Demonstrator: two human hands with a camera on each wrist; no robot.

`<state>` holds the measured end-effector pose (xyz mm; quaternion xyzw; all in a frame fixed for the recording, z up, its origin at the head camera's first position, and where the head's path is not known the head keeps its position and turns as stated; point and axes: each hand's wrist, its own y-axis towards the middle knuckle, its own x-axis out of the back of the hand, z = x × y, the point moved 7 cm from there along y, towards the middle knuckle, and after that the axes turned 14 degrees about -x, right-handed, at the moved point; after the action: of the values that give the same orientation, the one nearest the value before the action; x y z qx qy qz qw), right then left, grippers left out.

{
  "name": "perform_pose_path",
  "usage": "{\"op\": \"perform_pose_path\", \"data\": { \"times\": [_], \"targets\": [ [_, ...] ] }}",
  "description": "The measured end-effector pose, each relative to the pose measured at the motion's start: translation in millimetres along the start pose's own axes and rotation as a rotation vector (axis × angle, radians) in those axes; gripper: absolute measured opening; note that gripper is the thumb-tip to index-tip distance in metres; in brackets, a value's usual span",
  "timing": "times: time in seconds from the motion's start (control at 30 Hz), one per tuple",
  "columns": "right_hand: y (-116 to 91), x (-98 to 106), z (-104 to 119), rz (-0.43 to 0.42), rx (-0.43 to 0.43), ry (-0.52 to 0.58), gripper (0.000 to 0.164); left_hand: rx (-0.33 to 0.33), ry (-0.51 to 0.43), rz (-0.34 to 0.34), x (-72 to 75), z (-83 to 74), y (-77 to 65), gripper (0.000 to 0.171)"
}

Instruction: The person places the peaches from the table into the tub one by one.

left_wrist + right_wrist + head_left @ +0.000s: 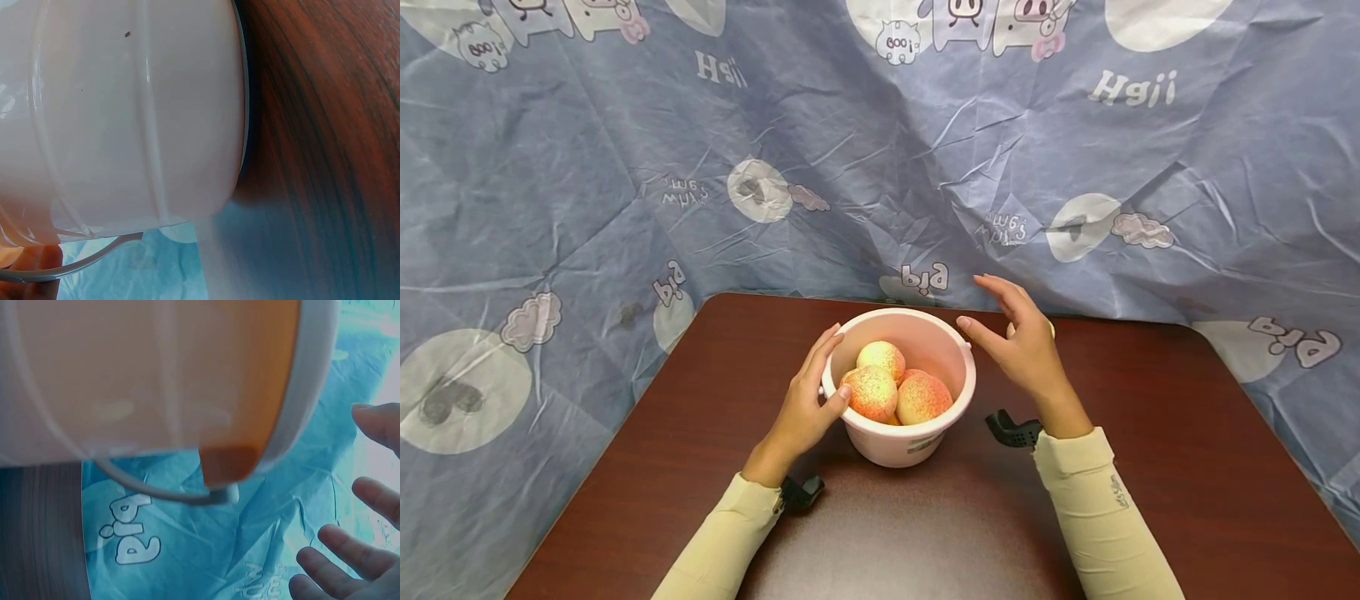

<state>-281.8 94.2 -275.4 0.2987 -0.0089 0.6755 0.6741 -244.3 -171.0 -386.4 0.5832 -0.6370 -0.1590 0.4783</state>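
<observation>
A pale pink plastic bucket (891,446) stands upright on the table, with several yellow-red speckled peaches (923,397) inside. My left hand (801,417) grips its left rim, fingers along the outside and thumb over the edge near the front peach (870,393). To the right of the bucket, my right hand (1028,354) is raised with fingers spread, holding nothing and apart from the rim. The bucket's side fills much of the left wrist view, with a thin handle (94,257) below it. In the right wrist view, fingers (356,553) show beyond the bucket's rim (312,381).
The dark reddish-brown table (1150,417) extends on both sides of the bucket. A wrinkled blue printed cloth (880,167) hangs behind and at the sides. Behind the right hand, a small pale yellow thing (1052,330) is mostly hidden. Black wrist mounts (801,493) sit under both wrists.
</observation>
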Motion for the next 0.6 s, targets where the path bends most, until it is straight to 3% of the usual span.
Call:
{"op": "perform_pose_path", "data": {
  "times": [0.2, 0.43, 0.6],
  "targets": [
    [3.8, 5.0, -13.3, -0.043, -0.013, -0.035, 0.055, 0.01, -0.002, 0.009, 0.0, 0.1, -1.8, 0.071],
    [21.4, 7.8, -64.7, -0.073, -0.03, -0.047, 0.057, 0.007, 0.01, 0.006, 0.8, 0.7, -2.8, 0.071],
    [25.1, 15.5, -84.4, -0.098, -0.069, -0.06, 0.057, 0.001, 0.015, 0.012, 1.4, 1.2, -0.8, 0.071]
  ]
}}
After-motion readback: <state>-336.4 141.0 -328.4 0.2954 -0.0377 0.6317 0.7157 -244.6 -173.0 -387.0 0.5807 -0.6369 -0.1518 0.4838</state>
